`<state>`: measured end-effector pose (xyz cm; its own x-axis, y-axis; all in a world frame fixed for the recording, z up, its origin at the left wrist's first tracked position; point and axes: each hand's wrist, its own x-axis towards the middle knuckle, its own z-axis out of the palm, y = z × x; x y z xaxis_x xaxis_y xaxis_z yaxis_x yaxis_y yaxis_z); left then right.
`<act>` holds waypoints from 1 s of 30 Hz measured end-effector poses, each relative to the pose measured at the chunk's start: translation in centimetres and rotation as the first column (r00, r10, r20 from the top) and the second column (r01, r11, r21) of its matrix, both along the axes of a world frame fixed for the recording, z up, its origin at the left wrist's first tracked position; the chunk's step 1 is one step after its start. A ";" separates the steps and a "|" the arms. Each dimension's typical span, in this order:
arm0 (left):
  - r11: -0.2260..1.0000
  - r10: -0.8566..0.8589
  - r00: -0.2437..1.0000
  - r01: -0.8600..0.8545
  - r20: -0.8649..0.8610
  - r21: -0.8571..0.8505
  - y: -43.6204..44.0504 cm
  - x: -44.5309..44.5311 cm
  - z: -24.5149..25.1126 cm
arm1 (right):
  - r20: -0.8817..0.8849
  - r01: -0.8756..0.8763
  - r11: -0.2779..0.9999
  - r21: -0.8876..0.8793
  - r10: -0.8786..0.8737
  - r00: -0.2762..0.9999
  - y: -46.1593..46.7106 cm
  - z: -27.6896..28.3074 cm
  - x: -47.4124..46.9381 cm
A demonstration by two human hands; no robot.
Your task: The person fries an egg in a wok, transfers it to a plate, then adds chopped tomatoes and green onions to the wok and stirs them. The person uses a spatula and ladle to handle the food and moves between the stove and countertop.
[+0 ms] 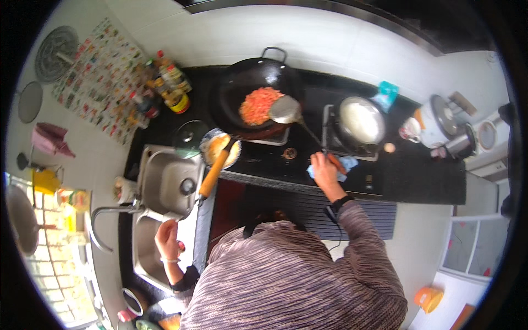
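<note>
My right hand (324,171) bears down on a light blue cloth (350,162) at the front of the black cooktop. Beside it, the reddish-brown handle of a metal wok spatula (284,109) passes over the cloth. The spatula's head rests in a black wok (235,82) on chopped red-orange food (258,105). The wok's wooden handle (215,173) reaches over a patterned bowl (210,152) with yellow contents. Above the double sink (165,177), my left hand (167,239) has curled fingers near the divider; what is between them is unclear.
A second pan (361,119) with pale contents sits on the right burner, an egg (389,147) beside it. Farther right are a mug (410,130) and a rice cooker (437,119). Sauce bottles (171,88) line the left corner. A curved faucet (97,227) rises by the sink.
</note>
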<state>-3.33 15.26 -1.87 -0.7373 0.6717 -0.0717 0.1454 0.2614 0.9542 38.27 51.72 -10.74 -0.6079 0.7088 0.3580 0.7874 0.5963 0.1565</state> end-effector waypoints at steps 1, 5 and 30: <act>0.997 -0.069 0.997 0.070 -0.038 0.026 0.2 -0.3 0.6 | -0.050 -0.029 0.998 0.049 0.032 0.998 -0.1 0.0 -0.1; 0.997 -0.063 0.998 0.064 -0.033 0.032 0.8 -1.0 2.1 | -0.197 0.031 0.998 -0.053 -0.041 0.980 -2.3 0.4 1.0; 0.993 -0.116 0.991 0.116 0.069 -0.003 0.3 -3.7 1.2 | -0.104 -0.032 0.999 0.045 0.036 0.994 -0.2 -1.0 2.4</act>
<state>-7.06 15.54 -0.66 -0.6475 0.7518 -0.1246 0.1094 0.2535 0.9611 40.66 51.52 -11.72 -0.5887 0.6711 0.4507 0.7803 0.6174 0.0999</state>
